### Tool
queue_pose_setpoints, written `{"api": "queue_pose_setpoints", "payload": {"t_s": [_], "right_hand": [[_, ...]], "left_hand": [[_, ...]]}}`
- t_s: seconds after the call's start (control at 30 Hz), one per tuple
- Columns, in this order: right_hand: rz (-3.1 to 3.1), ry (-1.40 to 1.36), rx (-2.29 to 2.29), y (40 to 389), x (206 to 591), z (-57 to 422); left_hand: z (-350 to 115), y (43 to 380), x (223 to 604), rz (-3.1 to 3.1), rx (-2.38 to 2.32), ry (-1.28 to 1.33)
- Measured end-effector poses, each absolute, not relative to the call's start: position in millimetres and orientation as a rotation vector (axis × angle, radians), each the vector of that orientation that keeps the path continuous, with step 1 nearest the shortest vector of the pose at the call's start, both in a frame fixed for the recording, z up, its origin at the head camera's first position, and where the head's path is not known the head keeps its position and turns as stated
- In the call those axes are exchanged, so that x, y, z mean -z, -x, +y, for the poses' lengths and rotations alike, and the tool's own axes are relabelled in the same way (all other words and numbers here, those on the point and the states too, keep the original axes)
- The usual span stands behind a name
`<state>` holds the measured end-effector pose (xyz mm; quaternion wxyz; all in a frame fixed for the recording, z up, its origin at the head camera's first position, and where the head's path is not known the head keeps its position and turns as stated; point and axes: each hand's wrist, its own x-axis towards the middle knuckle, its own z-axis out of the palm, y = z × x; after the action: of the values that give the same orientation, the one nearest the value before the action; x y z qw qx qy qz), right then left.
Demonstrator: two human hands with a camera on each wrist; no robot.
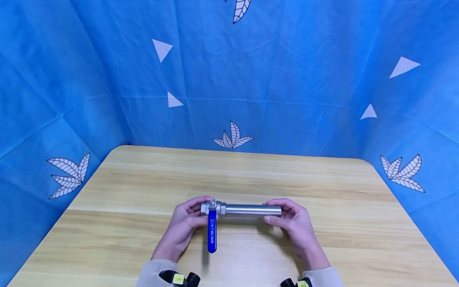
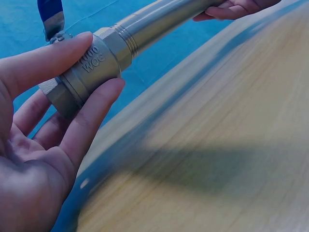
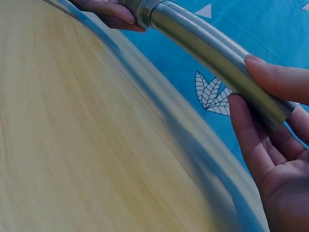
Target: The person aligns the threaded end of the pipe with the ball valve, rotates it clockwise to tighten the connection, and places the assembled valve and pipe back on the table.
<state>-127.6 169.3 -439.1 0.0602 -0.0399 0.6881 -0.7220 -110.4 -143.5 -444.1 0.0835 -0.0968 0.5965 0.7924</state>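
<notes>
A steel ball valve (image 1: 219, 209) with a blue lever handle (image 1: 212, 233) is joined to a smooth steel pipe (image 1: 251, 210). The two lie in one line, held level above the table. My left hand (image 1: 181, 224) grips the valve body between thumb and fingers, and raised "WOG" lettering shows on the valve body (image 2: 94, 63) in the left wrist view. Threads show at the joint where the pipe (image 2: 159, 21) enters the valve. Toward the pipe's free end, my right hand (image 1: 295, 223) pinches it between thumb and fingers. The lever points toward me.
Beneath the hands is a light wooden table (image 1: 229, 175) with rounded far corners. Blue cloth (image 1: 222, 71) with white triangles and leaf prints hangs behind it and on both sides. A camera strap (image 1: 179, 278) sits on the left sleeve, another (image 1: 297, 283) on the right.
</notes>
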Motion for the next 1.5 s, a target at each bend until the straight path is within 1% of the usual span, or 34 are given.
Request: {"api": "queue_pose_setpoints", "payload": {"t_s": [0.47,0.77,1.0,1.17,1.4,1.5], "right_hand": [[2.083,-0.037,2.157,126.9,436.1,166.2],[2.077,-0.020,2.161,126.9,436.3,164.9],[2.127,-0.012,2.147,127.1,437.6,164.0],[2.134,0.027,2.134,125.8,437.6,164.9],[2.107,0.273,2.134,125.6,438.4,167.5],[2.131,0.295,2.129,126.6,438.8,167.1]], "left_hand": [[-142.4,109.4,443.3,1.787,-2.378,0.267],[-142.4,109.9,442.5,1.789,-2.346,0.339],[-141.8,110.5,441.8,1.814,-2.321,0.342],[-141.3,110.4,442.0,1.812,-2.333,0.343],[-141.1,109.3,442.9,1.805,-2.347,0.351],[-141.4,108.7,444.1,1.805,-2.356,0.313]]}}
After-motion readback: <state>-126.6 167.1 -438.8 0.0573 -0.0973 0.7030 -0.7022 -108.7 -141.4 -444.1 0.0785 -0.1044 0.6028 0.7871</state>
